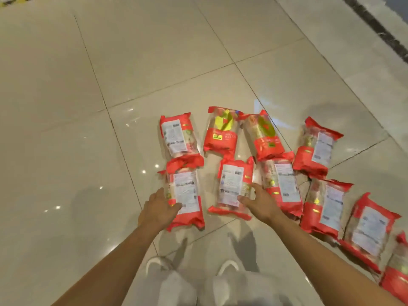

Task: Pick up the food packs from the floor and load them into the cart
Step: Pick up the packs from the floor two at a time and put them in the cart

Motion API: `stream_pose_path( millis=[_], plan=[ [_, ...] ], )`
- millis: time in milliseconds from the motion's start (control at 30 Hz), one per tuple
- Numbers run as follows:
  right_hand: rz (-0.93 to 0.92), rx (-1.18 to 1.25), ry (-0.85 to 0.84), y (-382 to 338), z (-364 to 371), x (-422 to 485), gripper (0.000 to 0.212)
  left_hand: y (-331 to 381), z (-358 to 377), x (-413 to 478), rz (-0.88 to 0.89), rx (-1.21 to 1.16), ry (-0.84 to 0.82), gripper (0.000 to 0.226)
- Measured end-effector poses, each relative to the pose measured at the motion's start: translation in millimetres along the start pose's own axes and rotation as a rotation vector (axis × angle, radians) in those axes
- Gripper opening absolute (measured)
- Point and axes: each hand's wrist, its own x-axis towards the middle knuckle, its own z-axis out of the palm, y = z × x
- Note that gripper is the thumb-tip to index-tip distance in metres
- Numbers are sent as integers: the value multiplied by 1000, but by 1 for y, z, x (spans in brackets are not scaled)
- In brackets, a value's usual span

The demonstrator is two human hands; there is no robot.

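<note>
Nearest you, your left hand (157, 209) lies spread over the near-left pack (185, 192), thumb across its label and fingers down its left edge, the grip wide and not yet closed around it. Your right hand (259, 205) is likewise open, thumb resting on the middle pack (231, 188) and fingers reaching between it and the neighbouring pack (281, 184). Every pack lies flat on the tiled floor (88, 107), and no cart is in view. These look like light, soft plastic sleeves with glossy, probably slippery film and crimped red ends; I would judge the contents crushable, so take each across its narrow middle rather than by a floppy end. Each pack's long axis runs roughly away from you, tilted slightly. Beyond, the far row (220, 131) points the same way, two of them front up.
</note>
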Motion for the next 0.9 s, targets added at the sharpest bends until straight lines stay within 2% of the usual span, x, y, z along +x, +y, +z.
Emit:
stream_pose_path(
  millis=[133, 233, 267, 300, 367, 467, 533, 567, 633, 800, 900],
  plan=[
    [102, 223, 46, 69, 49, 114, 70, -38, 79, 114, -154, -366, 3, 92],
    [131, 421, 86, 116, 85, 181, 76, -77, 142, 192, -197, -690, 11, 109],
    [122, 482, 111, 126, 94, 197, 69, -88, 159, 214, -213, -757, 32, 108],
    [109, 566, 131, 132, 102, 209, 51, -96, 170, 228, -222, -812, 35, 108],
    [103, 714, 119, 132, 113, 211, 27, -95, 175, 230, -241, -899, 13, 95],
    [162, 731, 137, 124, 110, 185, 23, -83, 153, 191, -269, -899, -47, 78],
    [185, 647, 171, 120, 96, 152, 42, -91, 136, 158, -291, -903, -88, 68],
    [184, 615, 175, 114, 85, 131, 53, -98, 125, 139, -298, -905, -83, 70],
    [139, 571, 183, 87, 54, 82, 61, -96, 84, 85, -299, -915, -42, 79],
    [-85, 599, 160, -70, -58, -70, 62, -37, -92, -101, -190, -1041, 220, 76],
    [-239, 590, 122, -179, -127, -185, 59, -12, -210, -236, -79, -1102, 333, 63]
  ],
)
